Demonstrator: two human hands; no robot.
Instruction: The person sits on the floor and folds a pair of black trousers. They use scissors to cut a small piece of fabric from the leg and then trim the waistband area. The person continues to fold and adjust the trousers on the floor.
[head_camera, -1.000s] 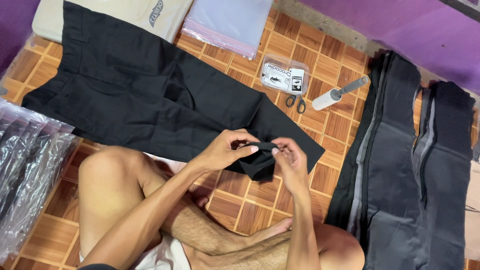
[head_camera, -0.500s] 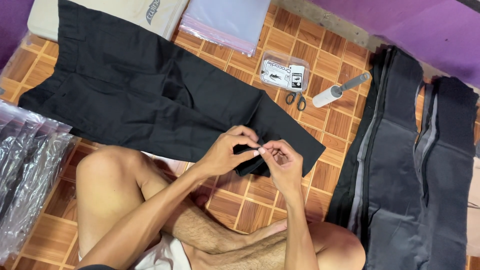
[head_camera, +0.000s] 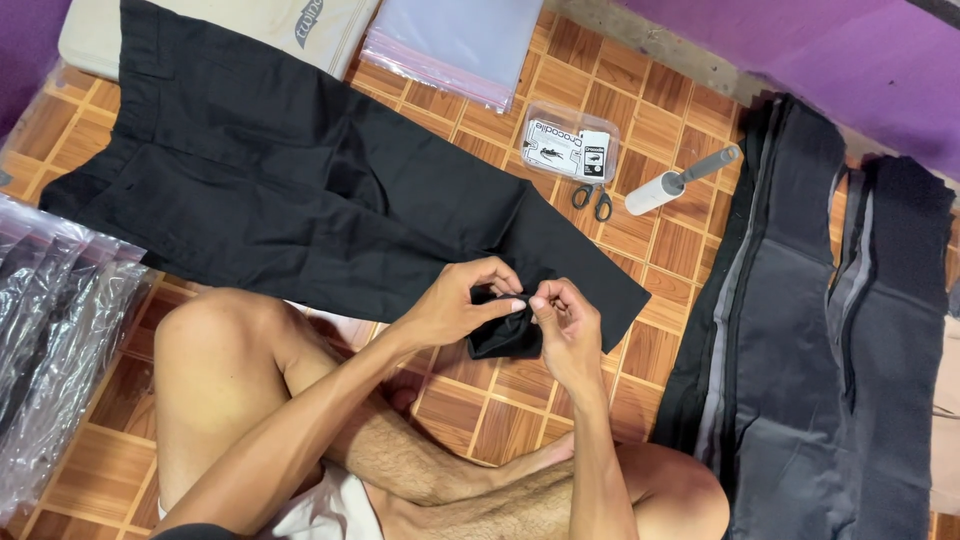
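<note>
On wooden floor (head_camera: 500, 400), both hands (head_camera: 470, 305) pinching black trousers' (head_camera: 300, 200) hem

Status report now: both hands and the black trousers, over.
Left hand and right hand both pinching hem of black fabric trousers. Small black scissors and white lint roller lie apart, beyond.

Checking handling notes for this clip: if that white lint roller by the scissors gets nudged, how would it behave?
The lint roller is a cylinder lying on its side on the tiled floor, so it would probably roll. Its slim grey handle suggests it is light and would likely swing round rather than travel straight.
</note>
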